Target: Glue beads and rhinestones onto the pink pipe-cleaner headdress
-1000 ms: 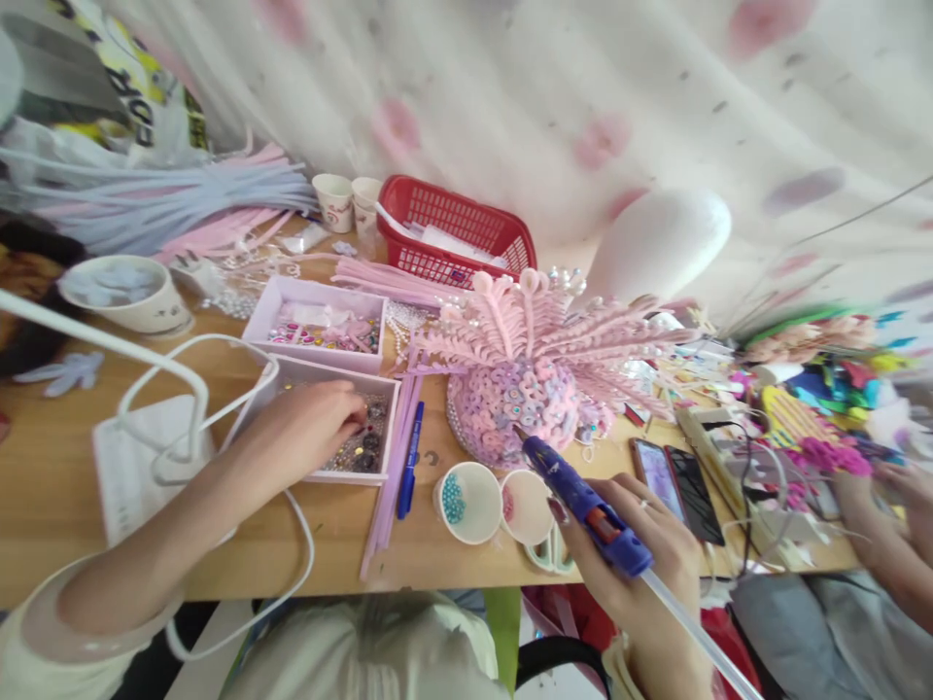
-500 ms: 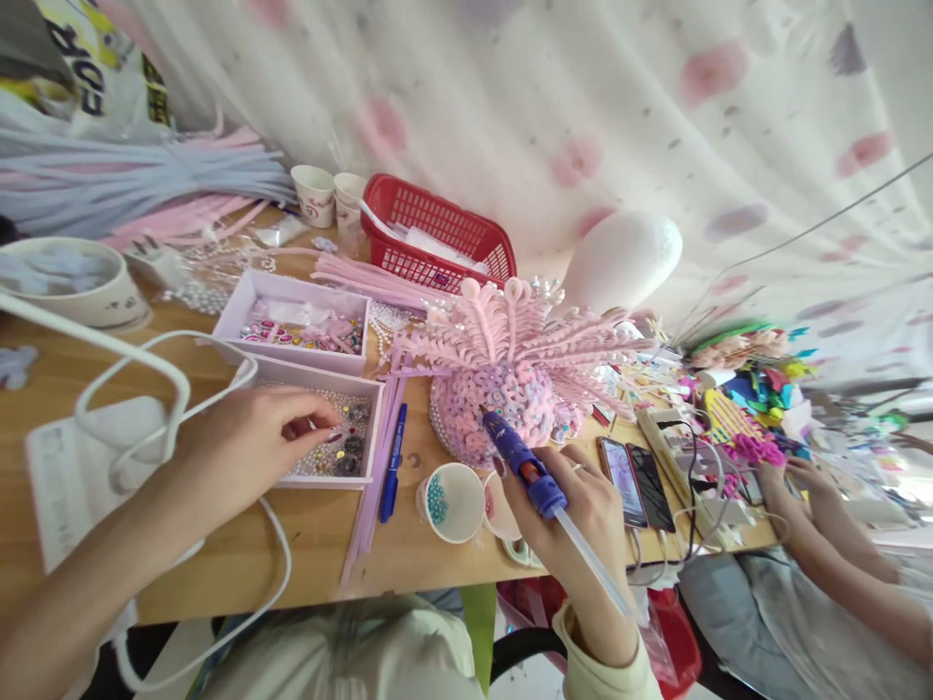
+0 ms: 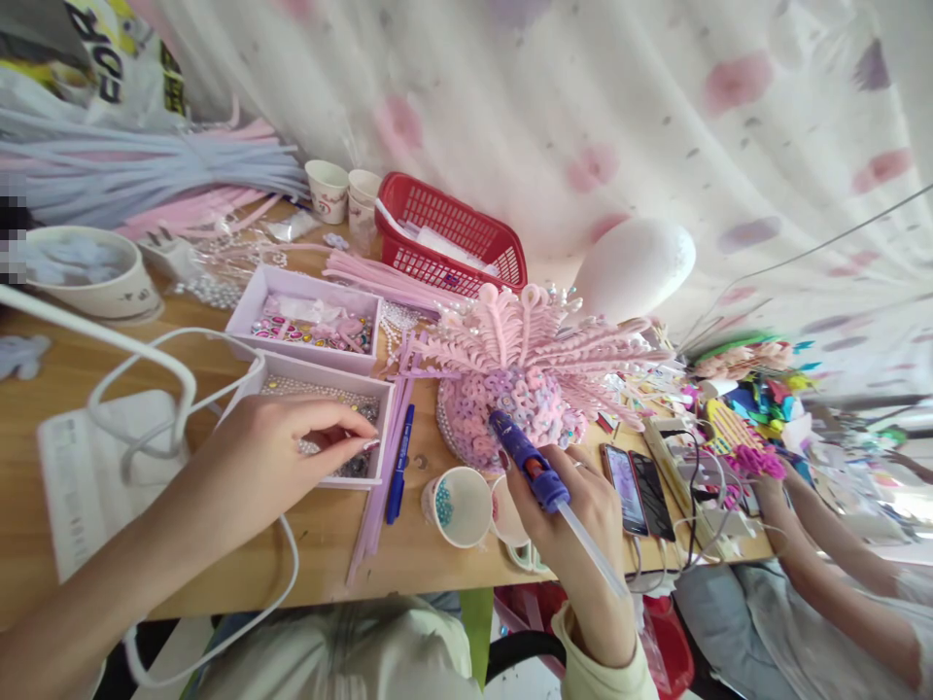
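My right hand (image 3: 575,515) grips a blue glue gun (image 3: 529,457), a clear glue stick jutting from its back end. The gun's nozzle points at a pink and lilac headdress (image 3: 502,408) covered in curled fuzzy pieces and beads, with pink feather-like plumes fanning above it; whether they touch I cannot tell. Over the near white box of beads (image 3: 328,384) is my left hand (image 3: 292,447), thumb and forefinger pinched together. What sits between those fingertips is too small to name. Beside this box lie lilac strips (image 3: 379,486) and a blue marker pen (image 3: 400,467).
A paper cup with blue beads (image 3: 466,506) stands at the front edge. Behind are a second white box (image 3: 248,306), a red basket (image 3: 452,233) and a white balloon (image 3: 634,267). A white cable loops around my left forearm. Phones (image 3: 623,486), a power strip and another person's hands are at right.
My left hand has lifted from the beads in the near box and moved right, its thumb and forefinger now pinched. My right hand still holds the glue gun near the headdress.
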A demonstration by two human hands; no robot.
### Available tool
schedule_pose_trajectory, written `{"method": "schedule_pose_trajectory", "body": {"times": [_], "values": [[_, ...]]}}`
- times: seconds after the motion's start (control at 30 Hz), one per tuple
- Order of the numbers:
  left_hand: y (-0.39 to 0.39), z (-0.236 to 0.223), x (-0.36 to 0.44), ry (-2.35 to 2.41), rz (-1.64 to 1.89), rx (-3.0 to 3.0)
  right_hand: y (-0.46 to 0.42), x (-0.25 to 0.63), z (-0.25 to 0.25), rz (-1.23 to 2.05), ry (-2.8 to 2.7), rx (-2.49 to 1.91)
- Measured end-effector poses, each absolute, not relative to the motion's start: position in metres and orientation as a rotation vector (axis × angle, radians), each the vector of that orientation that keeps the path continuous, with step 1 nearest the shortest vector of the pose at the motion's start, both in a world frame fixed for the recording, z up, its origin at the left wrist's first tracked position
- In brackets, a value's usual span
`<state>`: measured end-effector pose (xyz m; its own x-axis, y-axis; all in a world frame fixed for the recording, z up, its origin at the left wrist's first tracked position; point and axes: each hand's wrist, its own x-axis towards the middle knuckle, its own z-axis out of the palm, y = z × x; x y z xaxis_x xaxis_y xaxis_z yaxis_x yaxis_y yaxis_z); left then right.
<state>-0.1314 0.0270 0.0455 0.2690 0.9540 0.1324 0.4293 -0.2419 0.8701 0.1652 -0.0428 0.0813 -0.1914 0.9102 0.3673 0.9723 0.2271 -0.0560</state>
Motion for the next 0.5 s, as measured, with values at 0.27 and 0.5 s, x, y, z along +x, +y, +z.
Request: {"method": "schedule_pose_trajectory", "body": {"times": [0.27, 0.5], "values": [[0.042, 0.046, -0.108, 1.069, 1.004, 1.819, -0.043, 0.162, 0.088, -0.199, -2.206, -1.745], [0.073, 0.051, -0.062, 0.974, 0.939, 1.809, -0.058, 0.17, 0.097, 0.056, -1.985, -1.632]]}}
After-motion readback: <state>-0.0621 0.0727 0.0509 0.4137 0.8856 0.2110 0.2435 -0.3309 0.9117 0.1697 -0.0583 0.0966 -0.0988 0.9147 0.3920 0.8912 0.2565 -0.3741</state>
